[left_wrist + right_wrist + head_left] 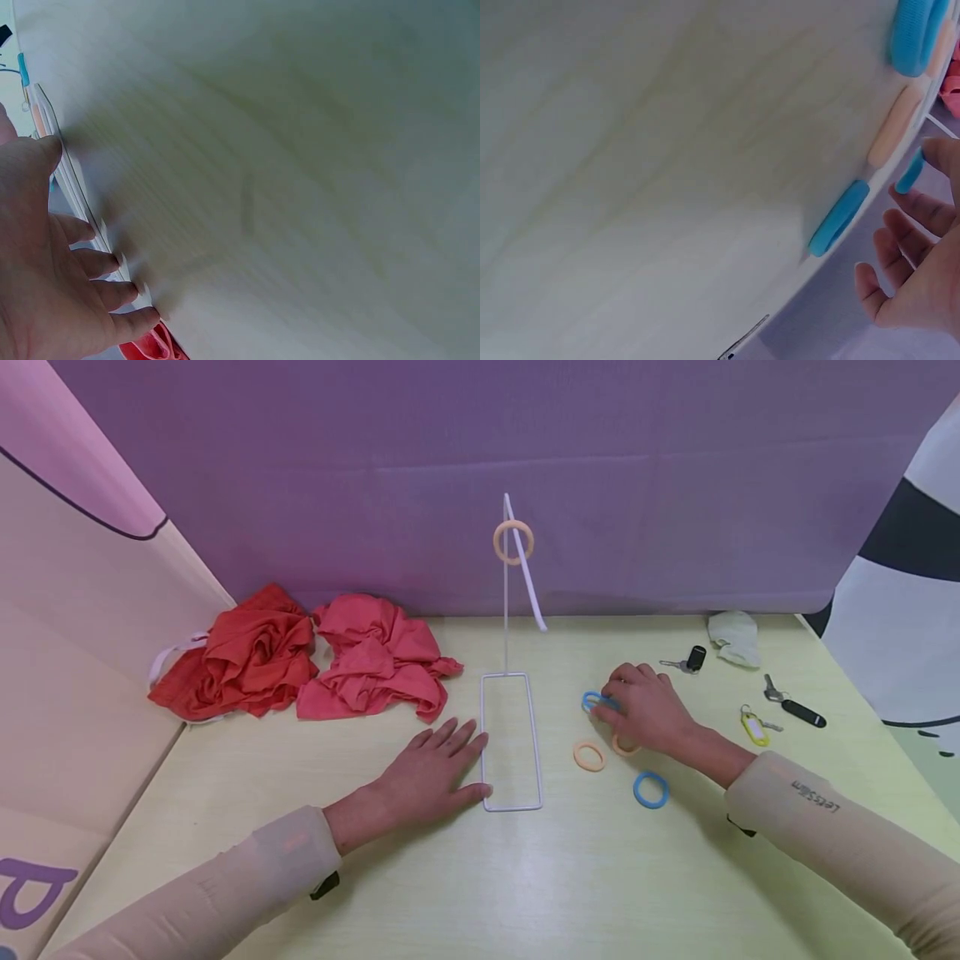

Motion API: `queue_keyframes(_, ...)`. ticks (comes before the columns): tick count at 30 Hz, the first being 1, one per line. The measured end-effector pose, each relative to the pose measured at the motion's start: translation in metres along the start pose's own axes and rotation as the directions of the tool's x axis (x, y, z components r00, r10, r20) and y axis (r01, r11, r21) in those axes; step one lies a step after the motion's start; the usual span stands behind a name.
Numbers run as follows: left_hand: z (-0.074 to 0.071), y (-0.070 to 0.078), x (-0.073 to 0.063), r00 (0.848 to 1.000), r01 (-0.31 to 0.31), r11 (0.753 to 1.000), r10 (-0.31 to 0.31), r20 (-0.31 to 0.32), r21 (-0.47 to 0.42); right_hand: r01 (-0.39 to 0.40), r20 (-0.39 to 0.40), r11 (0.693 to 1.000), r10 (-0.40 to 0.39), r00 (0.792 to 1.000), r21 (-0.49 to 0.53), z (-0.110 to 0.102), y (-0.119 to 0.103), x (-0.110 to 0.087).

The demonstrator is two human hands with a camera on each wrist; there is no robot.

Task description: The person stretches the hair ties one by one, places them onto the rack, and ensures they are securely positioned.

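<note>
One round peach ring (497, 542) hangs around the slim white rod (534, 597).

cloths (375, 656) left; stand (531, 583) centre; ring (497, 542) on stand; other rings (639, 794) right; keys (772, 689) farther right

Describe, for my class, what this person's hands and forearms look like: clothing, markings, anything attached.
The left hand and right hand are both ungloved. The left sleeve is long and beige, with faint marks; the right sleeve matches but carries dark lettering, upside down in the head view and hard to read. A small black piece shows beneath each sleeve's end.
</note>
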State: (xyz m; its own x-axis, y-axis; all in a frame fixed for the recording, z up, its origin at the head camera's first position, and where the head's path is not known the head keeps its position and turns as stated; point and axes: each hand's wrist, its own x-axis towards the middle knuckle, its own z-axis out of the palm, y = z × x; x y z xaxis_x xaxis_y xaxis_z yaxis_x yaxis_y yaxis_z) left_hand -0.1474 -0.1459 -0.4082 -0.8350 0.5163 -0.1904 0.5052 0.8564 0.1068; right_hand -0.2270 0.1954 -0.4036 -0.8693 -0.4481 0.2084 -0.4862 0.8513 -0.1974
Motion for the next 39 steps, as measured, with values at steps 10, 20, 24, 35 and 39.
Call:
queue_keyframes(10, -0.002, 0.001, -0.001, 1.0, -0.002, 1.0, 0.002, 0.005, -0.001, 0.144, -0.28, 0.979, -0.099, 0.955, 0.146, -0.019, -0.012, 0.002)
queue_keyframes(20, -0.002, 0.001, -0.001, 1.0, -0.007, 1.0, 0.007, -0.002, -0.009, 0.272, -0.492, 0.928, -0.117, 0.863, 0.256, -0.065, -0.034, 0.003)
queue_keyframes(24, -0.002, 0.001, -0.001, 1.0, -0.006, 1.0, 0.006, 0.001, -0.01, 0.316, -0.554, 0.909, -0.12, 0.824, 0.272, -0.086, -0.05, -0.003)
queue_keyframes(35, -0.001, 0.001, 0.0, 1.0, -0.001, 1.0, 0.001, 0.003, -0.009, 0.528, -0.803, 0.833, -0.198, 0.562, 0.164, -0.127, -0.103, -0.02)
queue_keyframes(39, -0.001, 0.001, 0.0, 1.0, -0.002, 1.0, 0.002, 0.003, -0.008, 0.596, -0.869, 0.8, -0.246, 0.429, 0.068, -0.137, -0.121, -0.02)
